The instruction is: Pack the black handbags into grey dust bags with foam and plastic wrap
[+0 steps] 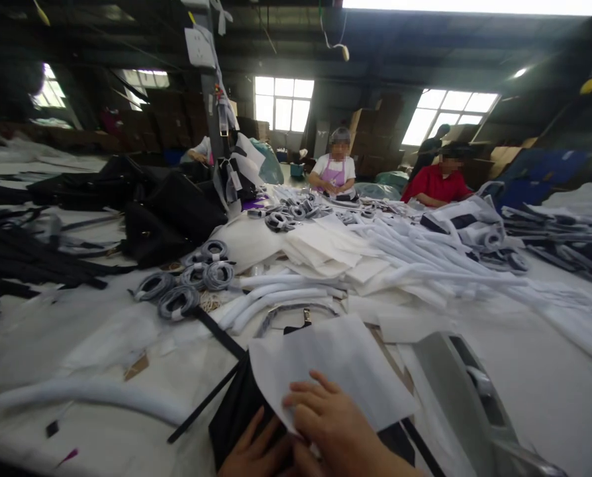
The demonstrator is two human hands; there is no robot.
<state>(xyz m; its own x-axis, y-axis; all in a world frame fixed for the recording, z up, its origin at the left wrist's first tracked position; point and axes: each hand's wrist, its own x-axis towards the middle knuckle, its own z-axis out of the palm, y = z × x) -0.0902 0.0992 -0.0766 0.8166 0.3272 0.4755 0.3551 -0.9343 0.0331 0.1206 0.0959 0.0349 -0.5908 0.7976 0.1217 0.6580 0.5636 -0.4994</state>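
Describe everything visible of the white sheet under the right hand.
The white sheet looks thin, plain and flexible, like paper or thin foam, with no visible print. It is roughly four-sided, with a gently curved left edge and a corner pointing to the right. It lies aslant over the black bag, hiding much of it. The right hand presses on its lower left part, covering some of its near edge. Whether the left hand also touches it is unclear.
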